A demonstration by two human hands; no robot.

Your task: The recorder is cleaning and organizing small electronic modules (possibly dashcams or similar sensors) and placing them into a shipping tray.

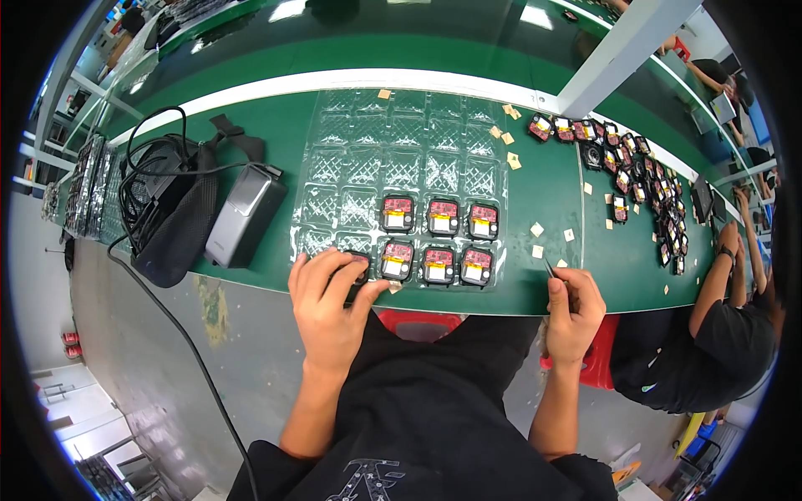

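A clear plastic blister tray lies on the green table in front of me. Several small black-rimmed electronic modules, with red boards and yellow and white patches, sit in its pockets in the two nearest rows. My left hand is at the tray's near left corner, its fingers and thumb around another such module, which they partly cover. To the right of the tray, my right hand pinches thin tweezers, their tip pointing up and left over the tabletop.
A grey boxy device and a black pouch with cables lie left of the tray. Small beige paper squares are scattered to its right. Many more modules are heaped farther right, beside a co-worker in black.
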